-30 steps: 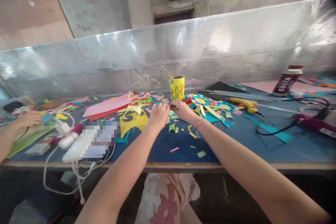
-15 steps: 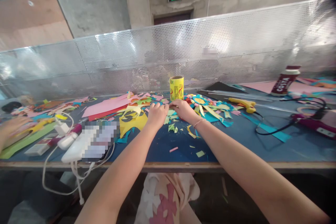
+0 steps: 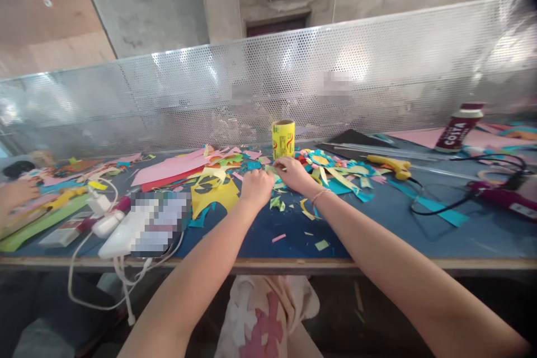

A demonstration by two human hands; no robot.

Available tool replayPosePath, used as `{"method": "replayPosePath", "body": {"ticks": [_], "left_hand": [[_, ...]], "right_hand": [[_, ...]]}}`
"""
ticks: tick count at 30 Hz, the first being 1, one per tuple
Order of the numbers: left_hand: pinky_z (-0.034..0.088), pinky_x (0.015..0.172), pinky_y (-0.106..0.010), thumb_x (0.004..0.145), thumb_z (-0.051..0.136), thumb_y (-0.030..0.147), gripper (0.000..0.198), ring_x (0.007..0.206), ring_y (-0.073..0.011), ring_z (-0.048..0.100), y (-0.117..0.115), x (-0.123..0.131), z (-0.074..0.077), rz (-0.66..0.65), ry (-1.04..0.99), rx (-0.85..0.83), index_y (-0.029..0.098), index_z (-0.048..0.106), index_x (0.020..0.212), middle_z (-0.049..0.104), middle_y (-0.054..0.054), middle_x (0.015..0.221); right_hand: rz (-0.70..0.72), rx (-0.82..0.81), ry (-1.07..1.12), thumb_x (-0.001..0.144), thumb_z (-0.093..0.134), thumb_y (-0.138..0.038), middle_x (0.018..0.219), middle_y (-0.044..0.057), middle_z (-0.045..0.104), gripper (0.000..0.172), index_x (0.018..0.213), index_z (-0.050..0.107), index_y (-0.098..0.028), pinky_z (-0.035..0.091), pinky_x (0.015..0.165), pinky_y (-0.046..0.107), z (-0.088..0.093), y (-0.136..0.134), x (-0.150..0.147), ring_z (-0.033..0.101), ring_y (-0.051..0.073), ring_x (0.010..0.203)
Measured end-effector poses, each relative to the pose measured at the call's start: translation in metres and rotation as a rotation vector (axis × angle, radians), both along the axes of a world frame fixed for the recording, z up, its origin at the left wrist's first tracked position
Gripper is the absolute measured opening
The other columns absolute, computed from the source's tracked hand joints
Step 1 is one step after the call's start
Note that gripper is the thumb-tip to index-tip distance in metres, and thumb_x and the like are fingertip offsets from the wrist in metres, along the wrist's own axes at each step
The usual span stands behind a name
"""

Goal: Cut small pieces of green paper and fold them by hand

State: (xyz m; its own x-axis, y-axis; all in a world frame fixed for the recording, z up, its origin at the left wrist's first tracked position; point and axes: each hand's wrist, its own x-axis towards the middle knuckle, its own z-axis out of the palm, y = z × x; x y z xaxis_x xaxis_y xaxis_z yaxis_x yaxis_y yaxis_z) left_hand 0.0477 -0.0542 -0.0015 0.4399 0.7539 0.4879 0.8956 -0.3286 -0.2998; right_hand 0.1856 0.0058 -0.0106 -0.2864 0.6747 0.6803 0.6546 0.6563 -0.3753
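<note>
My left hand [image 3: 257, 185] is closed, its curled fingers hiding anything they grip; a small piece of blue paper [image 3: 253, 165] shows just beyond its knuckles. Close beside it, my right hand [image 3: 292, 173] has thumb and fingers pinched together, and what lies between them is too small or hidden to name. Both hands are low over paper scraps, in front of a yellow printed tube [image 3: 284, 140] standing upright. A yellow sheet with cut-out holes [image 3: 213, 197] lies left of my left hand. Cut paper strips and a paper flower [image 3: 321, 160] are piled right of my right hand.
A yellow glue gun [image 3: 390, 165] with a black cord lies to the right, near a dark red bottle [image 3: 458, 130]. Pink sheets [image 3: 170, 170] and a white power bank [image 3: 119, 235] with cables are on the left. Another person's hand [image 3: 19, 198] is at far left.
My left hand has turned and come slightly nearer and lower, its fingers more curled. It has parted a little from my right hand, which stays nearly in place.
</note>
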Motion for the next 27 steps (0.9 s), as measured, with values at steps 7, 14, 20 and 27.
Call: {"method": "replayPosePath", "body": {"ticks": [7, 14, 20, 27], "left_hand": [[0.048, 0.061, -0.035, 0.077, 0.043, 0.005, 0.020, 0.074, -0.0273, 0.065, 0.003, 0.001, -0.002, 0.059, -0.013, -0.142, 0.011, 0.062, 0.082, 0.065, -0.013, 0.070], [0.049, 0.061, -0.035, 0.077, 0.045, 0.004, 0.020, 0.074, -0.0260, 0.066, 0.006, 0.001, -0.004, 0.049, -0.003, -0.150, 0.011, 0.064, 0.081, 0.066, -0.013, 0.070], [0.048, 0.059, -0.034, 0.076, 0.046, 0.004, 0.018, 0.071, -0.0256, 0.065, 0.000, 0.004, -0.002, 0.005, 0.031, -0.103, 0.010, 0.063, 0.080, 0.064, -0.012, 0.065], [0.042, 0.053, -0.031, 0.073, 0.039, -0.001, 0.023, 0.057, -0.0217, 0.061, -0.017, 0.013, 0.004, -0.273, 0.146, 0.174, 0.009, 0.060, 0.072, 0.061, -0.010, 0.058]], "right_hand": [[0.030, -0.029, 0.016, 0.071, 0.046, -0.007, 0.078, 0.007, 0.060, 0.017, 0.075, 0.061, -0.015, 0.045, 0.071, 0.027, 0.001, -0.002, -0.001, 0.056, 0.016, 0.074], [0.039, -0.086, 0.036, 0.071, 0.047, -0.008, 0.078, 0.007, 0.059, 0.016, 0.075, 0.061, -0.014, 0.045, 0.067, 0.026, 0.002, -0.004, -0.002, 0.056, 0.016, 0.073], [0.080, -0.134, 0.164, 0.067, 0.048, -0.007, 0.074, 0.004, 0.058, 0.014, 0.070, 0.060, -0.016, 0.044, 0.072, 0.029, 0.005, -0.006, -0.004, 0.054, 0.016, 0.072], [0.395, -0.636, 0.839, 0.067, 0.056, -0.023, 0.066, -0.004, 0.052, 0.009, 0.074, 0.052, -0.018, 0.041, 0.063, 0.026, 0.016, -0.028, -0.022, 0.050, 0.010, 0.060]]}}
